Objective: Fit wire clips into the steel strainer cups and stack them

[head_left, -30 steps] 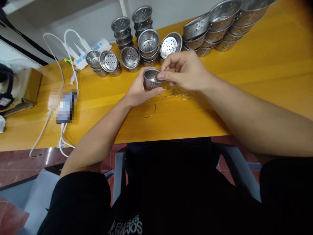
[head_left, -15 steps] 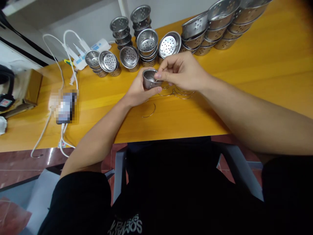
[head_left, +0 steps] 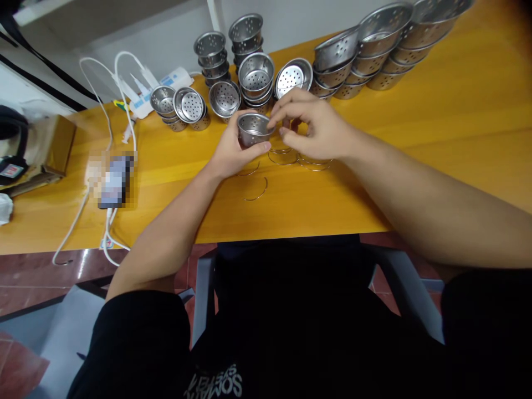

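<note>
A small perforated metal cup (head_left: 254,137) sits in my left hand (head_left: 231,151), held upright just above the table with the fingers behind it and the thumb along its near side. My right hand (head_left: 319,126) is at the cup's right rim, its index finger and thumb apart. Those fingertips are at or very near the rim; whether they touch it I cannot tell. Several thin curved wires (head_left: 283,164) lie on the table below the right hand. Another bent wire (head_left: 263,192) lies closer to the front edge.
Stacks of perforated metal cups (head_left: 224,98) line the back of the wooden table (head_left: 316,210), with larger perforated bowls (head_left: 384,55) at the right. On the left are a phone (head_left: 114,182), white cables (head_left: 75,224), a power strip (head_left: 143,105) and a cardboard box (head_left: 58,145).
My right thumb and index finger have parted and drawn back from inside the cup to its right rim. The left hand still holds the cup, now showing more of its inside.
</note>
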A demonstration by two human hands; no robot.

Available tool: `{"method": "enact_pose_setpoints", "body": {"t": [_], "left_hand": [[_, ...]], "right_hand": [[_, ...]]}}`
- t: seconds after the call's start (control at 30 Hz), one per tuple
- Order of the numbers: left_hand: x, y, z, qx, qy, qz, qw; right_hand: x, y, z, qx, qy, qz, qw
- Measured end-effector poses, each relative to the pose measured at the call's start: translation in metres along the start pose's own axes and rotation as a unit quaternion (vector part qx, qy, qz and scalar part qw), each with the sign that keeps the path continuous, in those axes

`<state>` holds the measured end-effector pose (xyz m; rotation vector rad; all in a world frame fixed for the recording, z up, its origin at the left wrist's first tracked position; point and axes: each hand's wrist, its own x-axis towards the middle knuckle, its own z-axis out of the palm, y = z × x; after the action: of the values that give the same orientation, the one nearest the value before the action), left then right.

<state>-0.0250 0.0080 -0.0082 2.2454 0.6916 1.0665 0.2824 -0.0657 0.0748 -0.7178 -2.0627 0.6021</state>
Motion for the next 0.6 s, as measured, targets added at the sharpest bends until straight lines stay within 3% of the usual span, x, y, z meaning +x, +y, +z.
{"method": "enact_pose_setpoints", "body": {"t": [0.1, 0.33, 0.5, 0.6], "left_hand": [[-0.001, 0.006, 0.002, -0.003, -0.004, 0.012, 1.0], [-0.003, 0.016, 0.003, -0.007, -0.015, 0.033, 0.999], [-0.002, 0.007, 0.008, -0.028, -0.011, 0.035, 0.999], [-0.002, 0.003, 0.009, -0.063, -0.021, 0.011, 0.998]], "right_hand": [[-0.003, 0.008, 0.004, -0.002, -0.031, -0.026, 0.999], [-0.007, 0.009, 0.015, -0.002, -0.048, -0.017, 0.999], [-0.005, 0.004, 0.008, 0.003, -0.024, -0.016, 1.0], [-0.001, 0.0, -0.006, -0.029, 0.011, -0.053, 0.998]]}}
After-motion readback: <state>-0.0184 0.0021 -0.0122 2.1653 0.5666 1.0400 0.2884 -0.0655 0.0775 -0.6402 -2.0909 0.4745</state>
